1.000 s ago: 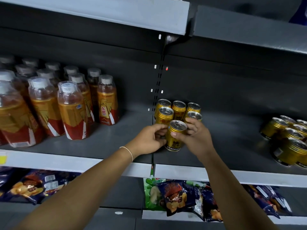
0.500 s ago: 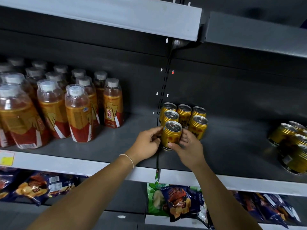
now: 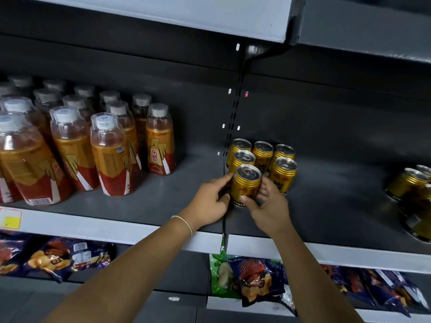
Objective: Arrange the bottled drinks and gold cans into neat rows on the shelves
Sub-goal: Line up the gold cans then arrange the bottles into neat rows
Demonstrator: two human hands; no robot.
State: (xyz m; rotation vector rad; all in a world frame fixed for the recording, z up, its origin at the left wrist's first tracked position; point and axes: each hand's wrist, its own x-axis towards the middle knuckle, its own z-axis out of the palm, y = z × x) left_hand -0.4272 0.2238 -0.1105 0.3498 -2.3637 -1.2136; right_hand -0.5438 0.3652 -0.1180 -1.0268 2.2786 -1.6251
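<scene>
A gold can stands upright at the front of a small cluster of gold cans on the dark shelf. My left hand touches its left side with the fingers curled against it. My right hand grips it from the right, thumb across its lower front. Rows of bottled drinks with gold and red labels fill the shelf's left part. More gold cans lie tipped at the far right.
A slotted upright divides the shelf's back wall behind the cans. Another shelf hangs overhead. Snack bags lie on the shelf below. A yellow price tag sits on the left shelf edge.
Both hands slid the front can back toward the cluster, into line with the cans behind it. The right hand's fingers dropped from the can's top to its side.
</scene>
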